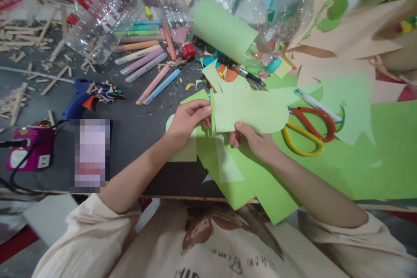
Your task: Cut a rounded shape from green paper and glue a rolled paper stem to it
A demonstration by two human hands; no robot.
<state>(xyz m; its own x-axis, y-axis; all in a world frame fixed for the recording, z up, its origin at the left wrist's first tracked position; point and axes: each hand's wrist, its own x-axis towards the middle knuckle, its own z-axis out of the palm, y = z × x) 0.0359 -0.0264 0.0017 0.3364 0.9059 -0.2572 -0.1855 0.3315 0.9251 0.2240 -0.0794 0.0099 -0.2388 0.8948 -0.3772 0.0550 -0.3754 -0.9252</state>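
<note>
A pale green paper piece with a rounded right end is held level between both hands, above the table. My left hand pinches its left end, where a narrow brighter green strip stands across the edge. With the thumb on top and fingers beneath, my right hand grips its lower edge. Scissors with one red and one yellow handle lie just right of the paper, their blades hidden. Under the hands are several green sheets.
Behind lie a plastic bottle wrapped in green paper, several clear bottles and markers. At left are a blue glue gun, wood sticks, a purple box with cords and a phone.
</note>
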